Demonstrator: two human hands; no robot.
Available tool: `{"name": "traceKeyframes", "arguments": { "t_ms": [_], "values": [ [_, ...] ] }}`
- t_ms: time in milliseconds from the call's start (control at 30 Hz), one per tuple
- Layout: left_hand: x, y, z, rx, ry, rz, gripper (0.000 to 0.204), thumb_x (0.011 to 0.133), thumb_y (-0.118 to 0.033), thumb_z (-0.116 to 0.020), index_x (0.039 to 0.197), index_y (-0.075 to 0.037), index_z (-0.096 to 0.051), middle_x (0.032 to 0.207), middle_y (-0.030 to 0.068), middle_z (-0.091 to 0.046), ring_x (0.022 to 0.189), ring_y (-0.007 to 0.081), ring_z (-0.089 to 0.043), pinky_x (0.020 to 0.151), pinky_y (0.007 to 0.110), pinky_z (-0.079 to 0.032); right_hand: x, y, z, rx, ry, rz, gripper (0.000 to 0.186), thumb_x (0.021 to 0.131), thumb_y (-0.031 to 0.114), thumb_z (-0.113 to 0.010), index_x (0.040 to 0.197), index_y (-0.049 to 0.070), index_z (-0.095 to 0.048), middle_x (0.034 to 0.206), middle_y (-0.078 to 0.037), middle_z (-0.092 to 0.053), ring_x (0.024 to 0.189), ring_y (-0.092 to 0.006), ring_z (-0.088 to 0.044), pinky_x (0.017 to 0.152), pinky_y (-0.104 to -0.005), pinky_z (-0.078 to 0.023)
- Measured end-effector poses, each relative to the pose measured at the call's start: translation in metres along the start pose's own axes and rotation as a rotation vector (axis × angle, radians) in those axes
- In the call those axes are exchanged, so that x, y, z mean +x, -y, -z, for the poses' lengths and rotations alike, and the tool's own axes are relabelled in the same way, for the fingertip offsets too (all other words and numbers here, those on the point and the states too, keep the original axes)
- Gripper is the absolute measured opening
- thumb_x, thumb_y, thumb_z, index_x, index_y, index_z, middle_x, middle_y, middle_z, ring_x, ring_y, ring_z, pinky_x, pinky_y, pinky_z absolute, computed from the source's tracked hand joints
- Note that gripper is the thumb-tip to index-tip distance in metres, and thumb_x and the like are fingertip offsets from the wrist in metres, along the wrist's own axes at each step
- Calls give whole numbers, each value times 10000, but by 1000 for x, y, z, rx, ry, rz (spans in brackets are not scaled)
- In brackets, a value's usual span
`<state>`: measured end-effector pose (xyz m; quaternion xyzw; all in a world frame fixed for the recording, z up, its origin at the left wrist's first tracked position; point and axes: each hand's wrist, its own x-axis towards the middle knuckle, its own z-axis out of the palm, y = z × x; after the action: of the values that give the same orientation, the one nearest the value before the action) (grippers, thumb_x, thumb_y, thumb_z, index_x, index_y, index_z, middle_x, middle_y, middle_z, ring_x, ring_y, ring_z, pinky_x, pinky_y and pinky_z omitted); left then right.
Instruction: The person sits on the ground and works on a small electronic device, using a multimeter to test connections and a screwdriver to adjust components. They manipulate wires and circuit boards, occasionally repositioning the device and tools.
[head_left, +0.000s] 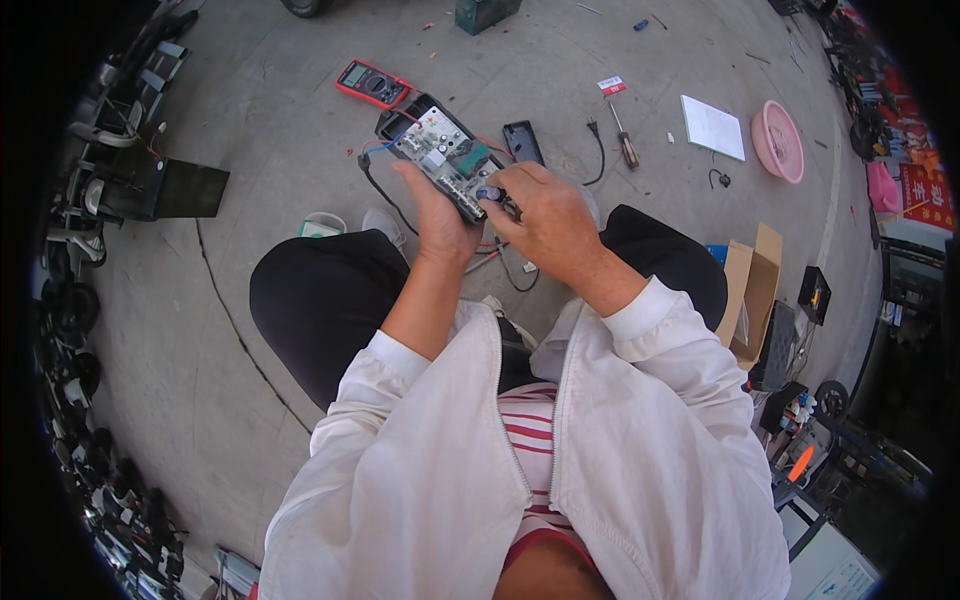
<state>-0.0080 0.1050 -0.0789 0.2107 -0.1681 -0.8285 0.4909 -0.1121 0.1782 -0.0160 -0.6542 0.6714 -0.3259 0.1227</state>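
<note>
I'm viewing a circuit board [434, 138], probably stiff yet fragile, best held by its edges: the left hand [443, 218] is cradling its near end, the right hand [550, 210] pinching a dark cylinder [490, 193], a red multimeter [372, 84] lying far left.

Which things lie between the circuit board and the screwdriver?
In the head view, between the circuit board and the screwdriver lie a red wire, a black plastic shell and a black plug cable.

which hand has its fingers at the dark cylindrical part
The right hand, its thumb and fingers around the dark cylindrical part; the left hand instead holds the circuit board from its left side.
</note>
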Motion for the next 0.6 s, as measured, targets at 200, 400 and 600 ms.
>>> {"name": "traceKeyframes", "arguments": {
  "t_ms": [200, 400, 600],
  "values": [
    [5, 3, 5, -29, -59, -6, 731, 909, -720, -221, 1224, -124, -504, 1072, 110, -648, 938, 241, -634, 806, 368, -521, 3, -1, 2, 67, -5, -52, 240, 791, 193, -703, 950, 32, -627, 907, -140, -633, 749, -331, -631, 639, -405, -511],
    [2, -1, 1, -61, -9, 42, 751, 900, -733, -221, 1184, -116, -543, 1043, 124, -656, 923, 249, -642, 809, 376, -532, 2, -1, -3, -5, 0, 7, 218, 796, 191, -695, 931, 37, -620, 864, -129, -619, 734, -324, -631, 627, -403, -511],
    [4, 2, 10, -23, -6, 36, 738, 930, -697, -207, 1206, -103, -548, 1075, 154, -658, 951, 270, -646, 834, 387, -529, 0, 4, 1, -108, 82, 19, 217, 783, 164, -707, 944, 49, -620, 882, -116, -617, 748, -320, -631, 632, -390, -512]
  ]
}}
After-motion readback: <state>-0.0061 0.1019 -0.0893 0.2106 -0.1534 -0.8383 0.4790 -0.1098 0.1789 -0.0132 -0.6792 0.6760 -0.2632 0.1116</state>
